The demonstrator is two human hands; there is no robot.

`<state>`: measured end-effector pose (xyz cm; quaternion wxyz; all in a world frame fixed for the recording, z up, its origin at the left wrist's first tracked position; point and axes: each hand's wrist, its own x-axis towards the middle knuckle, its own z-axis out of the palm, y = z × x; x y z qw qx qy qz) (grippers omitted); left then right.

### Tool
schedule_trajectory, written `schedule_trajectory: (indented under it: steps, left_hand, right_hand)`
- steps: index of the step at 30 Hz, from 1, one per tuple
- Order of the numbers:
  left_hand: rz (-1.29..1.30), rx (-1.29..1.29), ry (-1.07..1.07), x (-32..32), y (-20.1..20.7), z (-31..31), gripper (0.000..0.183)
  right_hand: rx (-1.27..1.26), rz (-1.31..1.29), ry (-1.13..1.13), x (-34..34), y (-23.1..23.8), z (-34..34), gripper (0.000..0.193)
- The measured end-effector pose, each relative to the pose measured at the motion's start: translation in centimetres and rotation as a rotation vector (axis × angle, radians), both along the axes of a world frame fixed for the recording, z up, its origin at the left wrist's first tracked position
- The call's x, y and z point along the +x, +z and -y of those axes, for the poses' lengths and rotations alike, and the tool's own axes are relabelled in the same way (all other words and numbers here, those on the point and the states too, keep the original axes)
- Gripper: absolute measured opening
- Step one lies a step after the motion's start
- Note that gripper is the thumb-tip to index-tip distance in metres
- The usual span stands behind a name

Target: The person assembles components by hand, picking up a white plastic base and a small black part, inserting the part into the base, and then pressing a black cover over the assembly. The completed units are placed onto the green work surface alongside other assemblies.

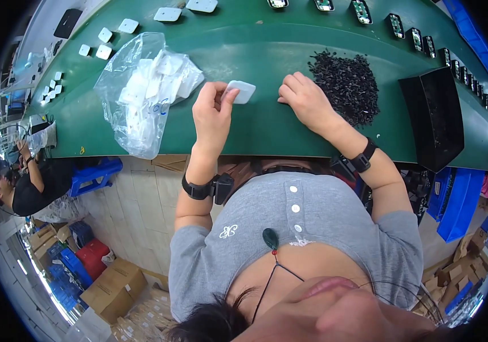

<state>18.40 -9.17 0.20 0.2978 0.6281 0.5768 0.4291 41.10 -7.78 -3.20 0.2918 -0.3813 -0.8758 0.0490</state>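
Over the green table, my left hand (214,111) pinches a small white rounded plastic cover (240,92) between thumb and fingers. My right hand (305,98) has its fingers curled in toward the thumb, a short way to the right of the cover and apart from it. Whatever its fingertips may hold is hidden or too small to tell. Beside that hand spreads a pile of small black parts (346,85). To the left of my left hand lies a clear plastic bag (135,122) containing several more white covers.
White covers (128,25) lie spaced along the table's far left. A curved row of casings with green circuit boards (395,25) runs along the far right. At right stands a black open bin (433,119). Another person (24,182) sits at far left near a blue stool (96,176).
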Motion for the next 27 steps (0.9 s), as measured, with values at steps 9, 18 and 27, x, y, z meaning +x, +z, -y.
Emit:
schedule_trajectory:
  steps: [9,18,27]
  left_hand:
    - [0.002,0.112,-0.185,4.0,0.2,1.0,0.018]
    - [-0.057,0.184,-0.292,7.7,0.8,1.5,0.008]
    - [-0.154,0.228,-0.379,12.0,0.8,1.6,0.008]
  right_hand:
    - [-0.866,-0.951,-0.092,-1.8,5.1,1.1,0.014]
    - [-0.393,-0.866,-0.108,1.1,3.8,3.3,0.009]
    - [-0.526,-0.977,-0.162,5.9,2.9,5.3,0.008]
